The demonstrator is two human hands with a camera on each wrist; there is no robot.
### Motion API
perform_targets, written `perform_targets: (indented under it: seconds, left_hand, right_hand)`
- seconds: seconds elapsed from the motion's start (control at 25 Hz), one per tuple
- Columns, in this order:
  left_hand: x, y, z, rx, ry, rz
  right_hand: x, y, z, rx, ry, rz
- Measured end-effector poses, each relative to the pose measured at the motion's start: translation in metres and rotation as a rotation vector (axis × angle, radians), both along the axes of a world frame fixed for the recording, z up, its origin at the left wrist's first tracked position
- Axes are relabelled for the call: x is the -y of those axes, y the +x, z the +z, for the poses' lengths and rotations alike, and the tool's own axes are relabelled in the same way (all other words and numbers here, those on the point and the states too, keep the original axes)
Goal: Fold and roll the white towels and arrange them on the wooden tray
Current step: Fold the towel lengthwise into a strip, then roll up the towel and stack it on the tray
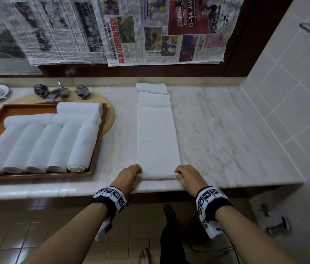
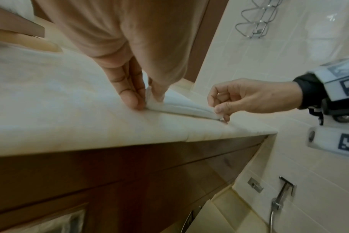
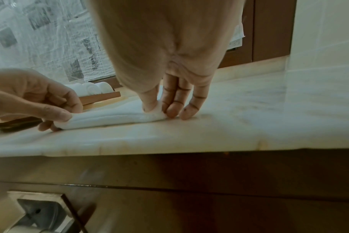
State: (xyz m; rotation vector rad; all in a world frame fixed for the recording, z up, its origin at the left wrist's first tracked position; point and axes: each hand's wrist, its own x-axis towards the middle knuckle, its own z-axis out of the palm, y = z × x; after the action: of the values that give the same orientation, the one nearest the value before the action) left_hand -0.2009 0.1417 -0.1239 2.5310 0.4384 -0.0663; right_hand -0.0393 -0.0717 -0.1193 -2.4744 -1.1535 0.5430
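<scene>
I see the long folded towel lying flat on the marble worktop, running away from me, its near end turned up into a small first roll at the worktop's front edge. My left hand has its grip pinched on the roll's left end, thumb against fingertips; my right hand pinches the right end likewise. To the left sits the wooden tray with rolled towels in rows. A smaller folded towel rests at the long towel's far end.
</scene>
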Motion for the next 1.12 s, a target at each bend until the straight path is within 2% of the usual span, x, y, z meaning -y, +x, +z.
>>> perform_targets:
  seconds: [0.2,0.44,0.6,0.68,0.84,1.12]
  left_hand:
    - [0.000,0.011,0.010,-0.049,0.003,0.124]
    - [-0.002,0.027,0.021,-0.185,-0.011,0.224]
    - [0.010,0.028,0.018,-0.117,0.164,0.105]
    - [0.020,0.025,0.010,-0.114,0.194,0.042]
    - [0.028,0.016,0.003,-0.100,0.210,0.038]
    - [0.025,0.022,0.011,-0.157,0.304,-0.007]
  right_hand:
    - [-0.006,0.002,0.007,-0.052,-0.018,-0.066]
    - [-0.017,0.003,0.009,-0.009,-0.089,-0.139]
    - [-0.022,-0.002,0.004,0.136,-0.065,-0.087]
    - [-0.024,-0.010,-0.001,0.175,-0.072,-0.036]
    - [-0.019,-0.023,-0.002,0.189,-0.036,-0.010]
    - [-0.021,-0.012,0.009,0.258,-0.122,0.091]
